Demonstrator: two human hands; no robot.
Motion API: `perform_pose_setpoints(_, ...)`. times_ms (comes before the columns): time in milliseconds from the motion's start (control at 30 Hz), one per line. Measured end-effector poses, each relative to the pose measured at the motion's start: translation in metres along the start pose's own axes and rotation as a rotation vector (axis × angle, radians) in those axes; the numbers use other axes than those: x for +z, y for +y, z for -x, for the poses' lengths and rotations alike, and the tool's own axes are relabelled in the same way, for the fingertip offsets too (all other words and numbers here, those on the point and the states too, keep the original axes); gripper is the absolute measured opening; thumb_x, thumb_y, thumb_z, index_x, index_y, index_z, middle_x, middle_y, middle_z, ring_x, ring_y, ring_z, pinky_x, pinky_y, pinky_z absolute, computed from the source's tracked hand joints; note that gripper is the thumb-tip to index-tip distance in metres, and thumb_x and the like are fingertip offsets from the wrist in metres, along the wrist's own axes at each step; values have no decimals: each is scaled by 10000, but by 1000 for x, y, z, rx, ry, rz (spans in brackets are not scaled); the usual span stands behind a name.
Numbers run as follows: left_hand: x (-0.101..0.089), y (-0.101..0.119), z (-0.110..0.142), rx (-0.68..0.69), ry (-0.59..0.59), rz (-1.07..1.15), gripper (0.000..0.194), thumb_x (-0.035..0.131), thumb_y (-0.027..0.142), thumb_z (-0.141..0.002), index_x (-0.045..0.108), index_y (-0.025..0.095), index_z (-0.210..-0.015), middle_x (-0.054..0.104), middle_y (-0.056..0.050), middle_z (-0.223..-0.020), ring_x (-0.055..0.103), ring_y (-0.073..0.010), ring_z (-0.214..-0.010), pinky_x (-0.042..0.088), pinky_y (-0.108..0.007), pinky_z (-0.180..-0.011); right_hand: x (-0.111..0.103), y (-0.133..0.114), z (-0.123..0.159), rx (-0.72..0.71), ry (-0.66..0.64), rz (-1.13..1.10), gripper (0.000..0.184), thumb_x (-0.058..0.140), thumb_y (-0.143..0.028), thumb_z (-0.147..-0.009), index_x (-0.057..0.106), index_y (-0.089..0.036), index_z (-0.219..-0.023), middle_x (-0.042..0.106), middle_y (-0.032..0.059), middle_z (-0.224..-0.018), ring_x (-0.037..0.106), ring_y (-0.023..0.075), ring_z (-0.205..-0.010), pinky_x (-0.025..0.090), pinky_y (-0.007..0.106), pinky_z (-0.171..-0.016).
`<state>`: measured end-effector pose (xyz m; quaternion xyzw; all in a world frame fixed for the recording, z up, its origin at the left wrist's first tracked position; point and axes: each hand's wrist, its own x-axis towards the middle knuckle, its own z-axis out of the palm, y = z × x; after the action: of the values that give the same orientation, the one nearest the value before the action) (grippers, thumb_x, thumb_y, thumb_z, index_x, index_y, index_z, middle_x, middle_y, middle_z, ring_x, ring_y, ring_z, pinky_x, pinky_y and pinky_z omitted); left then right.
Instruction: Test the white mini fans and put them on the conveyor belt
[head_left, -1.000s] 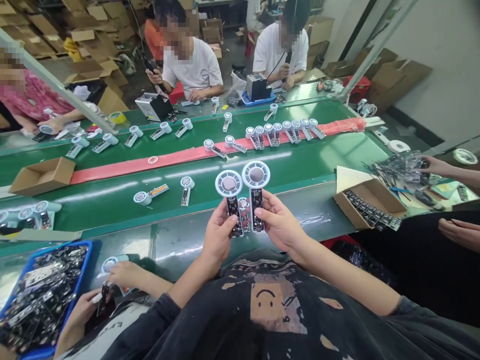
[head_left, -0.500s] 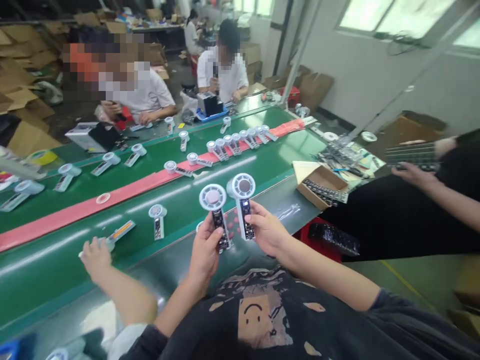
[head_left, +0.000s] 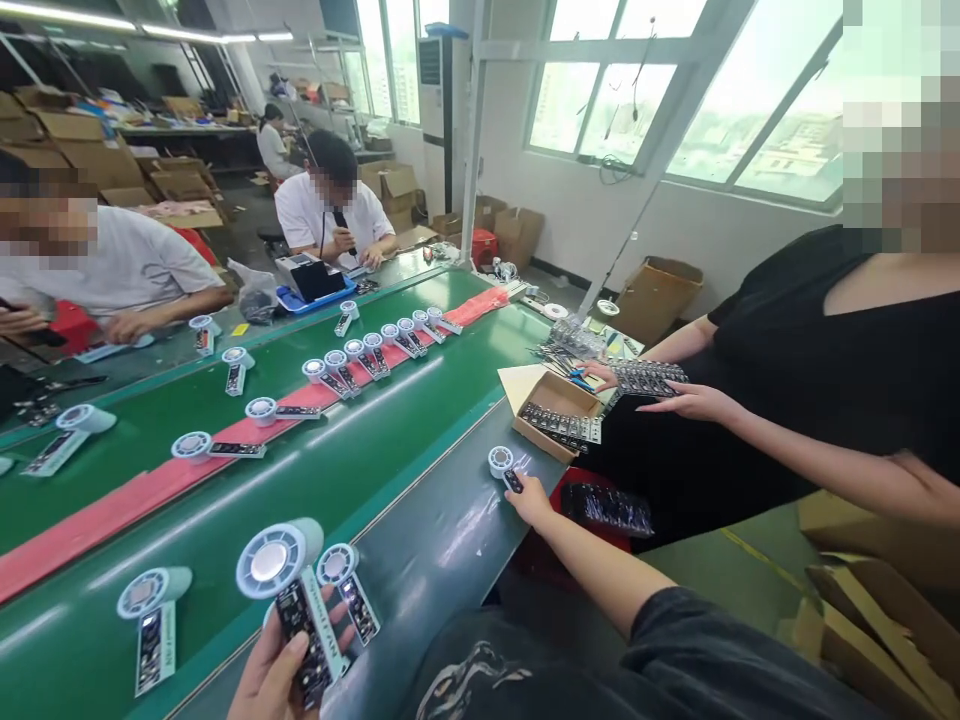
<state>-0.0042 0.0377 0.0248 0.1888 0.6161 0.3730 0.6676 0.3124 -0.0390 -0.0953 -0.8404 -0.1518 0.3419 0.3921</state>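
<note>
While the left hand (head_left: pixel 270 682) is clasped round the handle of one pale-blue handheld fan (head_left: pixel 271 560) above the bench (head_left: pixel 442 540) near its front edge, the right hand (head_left: pixel 532 500) grips a second fan (head_left: pixel 501 461) towards the right-hand end. Just beyond: one cardboard box (head_left: pixel 541 443), containing circuit boards (head_left: pixel 559 420).
</note>
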Motion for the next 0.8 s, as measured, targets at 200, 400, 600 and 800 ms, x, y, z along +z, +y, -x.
perform_pose_setpoints(200,8,-16,11,68,106,-35,588,821,245,-362,680,231,-932,787,-26,-881,752,-309,-847,656,-352,-660,7,0,-47,-143,22,237,359,675,-125,-870,643,-170,-1225,605,141,-1299,528,311,-1294,406,482,-1113)
perform_pose_setpoints(400,17,-26,25,111,102,-64,610,874,300,-382,713,229,-966,791,-40,-929,741,-290,-802,635,-357,-633,-4,10,-25,-275,-28,280,684,637,-147,-810,462,-179,-1470,263,171,-1624,155,382,-1533,84,605,-1239)
perform_pose_setpoints(600,45,-68,31,247,-102,-228,687,811,434,-619,662,191,-1244,738,-124,-1186,690,-309,-1103,575,-441,-943,33,-9,51,-420,-739,2,469,599,-449,-895,603,-244,-1316,646,116,-1322,626,269,-1207,490,472,-1056)
perform_pose_setpoints(800,42,-63,26,664,-230,-972,575,695,446,-875,572,238,-1396,527,-150,-1475,513,-323,-1346,409,-527,-1148,58,-60,90,174,-835,-523,367,749,-479,-780,611,-235,-1017,756,55,-990,729,235,-899,600,346,-786)
